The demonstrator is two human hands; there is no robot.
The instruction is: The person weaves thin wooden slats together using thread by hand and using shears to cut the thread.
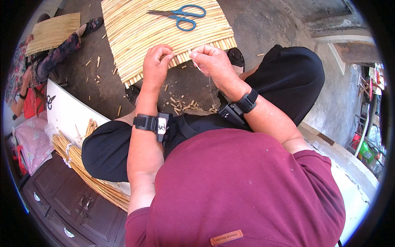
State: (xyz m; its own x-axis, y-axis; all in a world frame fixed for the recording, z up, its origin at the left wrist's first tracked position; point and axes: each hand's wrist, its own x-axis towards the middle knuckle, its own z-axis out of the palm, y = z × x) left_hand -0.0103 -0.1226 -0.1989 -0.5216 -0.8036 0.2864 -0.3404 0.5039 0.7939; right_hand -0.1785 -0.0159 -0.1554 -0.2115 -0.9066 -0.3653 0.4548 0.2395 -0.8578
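Note:
A mat of straw-coloured reed stalks [142, 35] lies in front of me, its near edge showing the cut stalk ends. My left hand [157, 61] is at that edge, fingers curled and thumb pressed toward them; whatever is pinched there is too small to make out. My right hand [210, 65] is closed on a thin white thread [197, 66] beside the same edge. One fine strand trails below the right hand toward my lap. A pair of scissors [187, 14] with blue handles rests on the mat, the blades pointing left.
Cut reed pieces [177, 108] are scattered on the dark floor. To my left lies a tied bundle of reeds [88, 168] by a dark wooden cabinet [68, 197]. Another person [57, 57] sits at the far left with a second mat [55, 33].

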